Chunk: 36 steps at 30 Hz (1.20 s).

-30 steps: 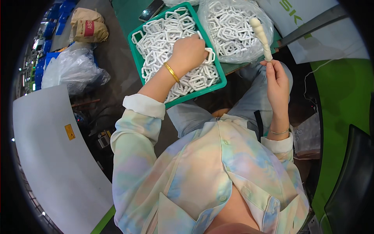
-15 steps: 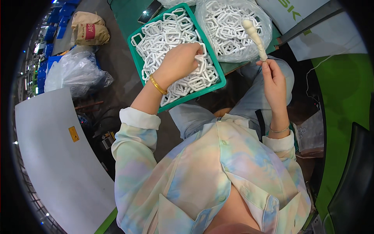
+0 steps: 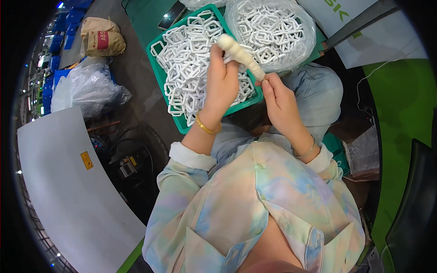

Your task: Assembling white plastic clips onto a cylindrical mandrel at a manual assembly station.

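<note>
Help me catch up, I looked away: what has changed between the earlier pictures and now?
The right hand, still gripping the cream stick by its near end, has swung left, bringing it over the green tray. The left hand has left the white links and come to the stick's knobby far end; whether it holds a link is unclear. The tray, clear bag and phone stayed put.

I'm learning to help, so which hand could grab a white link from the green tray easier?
Probably the left hand: it's over the tray, while the right hand pinches the stick by its lower end.
</note>
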Each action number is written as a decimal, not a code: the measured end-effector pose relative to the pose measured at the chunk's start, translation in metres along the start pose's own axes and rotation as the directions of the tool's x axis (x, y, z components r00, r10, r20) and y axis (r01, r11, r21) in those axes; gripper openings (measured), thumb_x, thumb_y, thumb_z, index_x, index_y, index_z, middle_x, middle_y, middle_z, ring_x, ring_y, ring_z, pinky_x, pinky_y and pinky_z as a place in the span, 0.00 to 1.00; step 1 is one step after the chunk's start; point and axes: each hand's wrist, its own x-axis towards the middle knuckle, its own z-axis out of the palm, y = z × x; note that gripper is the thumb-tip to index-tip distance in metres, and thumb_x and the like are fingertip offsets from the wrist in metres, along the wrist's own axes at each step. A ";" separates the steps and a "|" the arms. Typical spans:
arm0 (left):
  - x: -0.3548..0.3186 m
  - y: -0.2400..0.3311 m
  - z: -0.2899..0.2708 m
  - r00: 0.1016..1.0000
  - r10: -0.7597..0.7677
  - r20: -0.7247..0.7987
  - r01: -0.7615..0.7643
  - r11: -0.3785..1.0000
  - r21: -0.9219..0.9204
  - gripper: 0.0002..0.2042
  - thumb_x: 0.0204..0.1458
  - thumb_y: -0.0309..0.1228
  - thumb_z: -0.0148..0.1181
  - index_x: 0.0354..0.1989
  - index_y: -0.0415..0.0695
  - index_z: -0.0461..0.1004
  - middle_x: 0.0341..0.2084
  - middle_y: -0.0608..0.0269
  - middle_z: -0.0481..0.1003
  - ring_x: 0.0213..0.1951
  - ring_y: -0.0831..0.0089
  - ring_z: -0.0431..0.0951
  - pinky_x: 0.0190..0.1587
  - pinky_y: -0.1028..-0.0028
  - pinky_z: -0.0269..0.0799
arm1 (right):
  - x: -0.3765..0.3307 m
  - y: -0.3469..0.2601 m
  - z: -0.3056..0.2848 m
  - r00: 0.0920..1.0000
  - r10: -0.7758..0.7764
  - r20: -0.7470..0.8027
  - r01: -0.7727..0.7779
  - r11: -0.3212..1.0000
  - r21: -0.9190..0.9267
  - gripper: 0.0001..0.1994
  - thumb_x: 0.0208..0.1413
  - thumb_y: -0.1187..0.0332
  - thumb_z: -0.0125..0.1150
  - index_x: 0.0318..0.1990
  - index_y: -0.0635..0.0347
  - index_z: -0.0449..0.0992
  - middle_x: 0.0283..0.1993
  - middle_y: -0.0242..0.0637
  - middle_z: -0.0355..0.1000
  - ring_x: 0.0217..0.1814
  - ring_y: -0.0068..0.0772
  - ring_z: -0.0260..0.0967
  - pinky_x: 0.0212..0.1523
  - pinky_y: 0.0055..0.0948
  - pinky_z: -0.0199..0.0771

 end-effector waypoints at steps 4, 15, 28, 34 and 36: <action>-0.003 0.017 0.013 0.959 -0.278 -0.062 0.201 0.813 -0.546 0.08 0.67 0.24 0.44 0.52 0.40 0.64 0.44 0.59 0.72 0.44 0.71 0.74 0.48 0.70 0.71 | 0.002 0.022 -0.006 0.998 0.025 -0.061 -0.023 0.999 0.029 0.13 0.72 0.63 0.46 0.45 0.63 0.73 0.30 0.28 0.67 0.32 0.17 0.59 0.34 0.21 0.62; -0.018 0.024 0.034 0.957 -0.266 0.116 0.289 0.827 -0.483 0.11 0.64 0.25 0.51 0.53 0.41 0.67 0.46 0.61 0.72 0.47 0.73 0.74 0.51 0.70 0.69 | 0.026 -0.011 -0.027 0.993 0.099 0.066 -0.114 0.955 0.274 0.12 0.61 0.69 0.65 0.46 0.63 0.71 0.32 0.19 0.61 0.32 0.09 0.52 0.32 0.13 0.53; 0.008 0.011 0.015 0.815 -0.413 0.407 0.578 0.538 -0.614 0.05 0.63 0.24 0.49 0.43 0.39 0.69 0.28 0.64 0.69 0.28 0.73 0.68 0.35 0.74 0.69 | -0.004 0.008 -0.045 0.992 -0.032 0.121 0.046 0.992 -0.117 0.10 0.69 0.66 0.49 0.42 0.63 0.74 0.30 0.39 0.70 0.31 0.28 0.67 0.36 0.27 0.67; 0.005 0.002 0.026 0.646 -0.356 0.676 0.704 -0.064 -0.707 0.08 0.64 0.31 0.52 0.49 0.46 0.69 0.31 0.63 0.75 0.41 0.66 0.74 0.48 0.66 0.71 | 0.001 0.011 -0.042 0.997 -0.019 -0.075 0.007 0.988 -0.155 0.10 0.69 0.65 0.51 0.44 0.63 0.73 0.33 0.38 0.74 0.32 0.24 0.68 0.36 0.25 0.68; 0.001 0.006 0.030 0.640 -0.301 0.707 0.714 -0.107 -0.692 0.08 0.65 0.33 0.51 0.50 0.50 0.70 0.33 0.65 0.75 0.45 0.65 0.74 0.53 0.62 0.70 | 0.008 0.003 -0.040 0.983 -0.007 -0.182 -0.010 0.996 -0.092 0.10 0.68 0.66 0.53 0.45 0.63 0.73 0.34 0.36 0.75 0.33 0.21 0.68 0.36 0.23 0.68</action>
